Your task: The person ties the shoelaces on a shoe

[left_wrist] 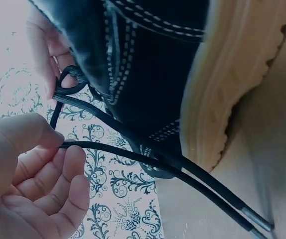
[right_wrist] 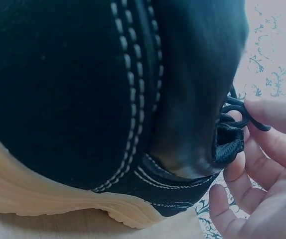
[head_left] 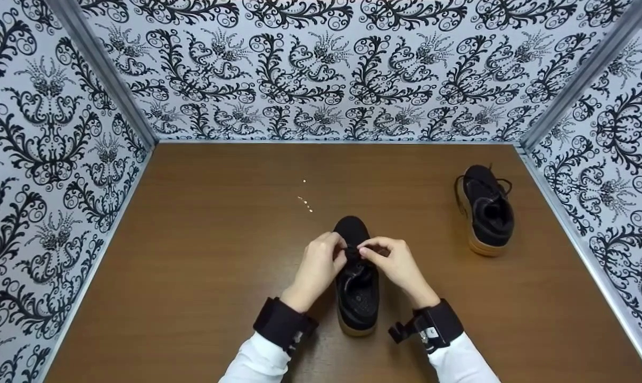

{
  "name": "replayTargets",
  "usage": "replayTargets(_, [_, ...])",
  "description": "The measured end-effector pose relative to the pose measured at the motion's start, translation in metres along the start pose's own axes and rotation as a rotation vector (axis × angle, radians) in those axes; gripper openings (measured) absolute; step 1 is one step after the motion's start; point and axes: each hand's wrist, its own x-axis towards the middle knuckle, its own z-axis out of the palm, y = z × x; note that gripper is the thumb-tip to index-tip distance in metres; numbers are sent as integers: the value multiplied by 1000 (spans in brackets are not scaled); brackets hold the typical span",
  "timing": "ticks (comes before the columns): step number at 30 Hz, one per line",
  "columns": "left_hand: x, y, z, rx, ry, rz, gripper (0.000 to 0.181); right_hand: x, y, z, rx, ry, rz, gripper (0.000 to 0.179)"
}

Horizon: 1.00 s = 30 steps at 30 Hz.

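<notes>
A black sneaker (head_left: 359, 311) with white stitching and a tan sole stands on the table, toe pointing away from me. Over its tongue, both hands work at the black shoelace (left_wrist: 113, 150). My left hand (head_left: 320, 260) pinches a strand between thumb and forefinger; two lace ends with metal tips (left_wrist: 255, 216) trail down beside the shoe. My right hand (head_left: 398, 263) pinches the lace close to a small loop (left_wrist: 73, 90). In the right wrist view, the shoe's heel and side fill most of the picture, and the lace (right_wrist: 257, 123) runs between thumb and fingers.
A matching black shoe (head_left: 491, 221) stands at the right of the brown table (head_left: 204, 239), its lace loose over the toe. Small pale specks (head_left: 305, 203) show beyond the near shoe. Patterned walls (head_left: 321, 69) border the back and both sides.
</notes>
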Motion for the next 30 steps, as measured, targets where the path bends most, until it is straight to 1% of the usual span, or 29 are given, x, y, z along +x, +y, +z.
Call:
replayTargets(3, [2,1,0,-37,7,-13,10,0,1,0,21,4,4,13])
replayTargets(11, [7,3,4,-162,53,-25,11,1,6,0,52,-7,0,15])
replayTargets(15, [9,4,6,-222,53,-61,10,1,6,-1,61,-6,-13,16])
replayTargets(20, [10,6,7,-285,36,-120,7,0,7,-1,54,3,-32,16])
replayTargets(26, [10,9,8,-359,17,-181,3,0,9,-1,98,-3,-15,16])
replayTargets(30, [10,9,10,-409,19,-213,3,0,9,-2,93,-2,-13,17])
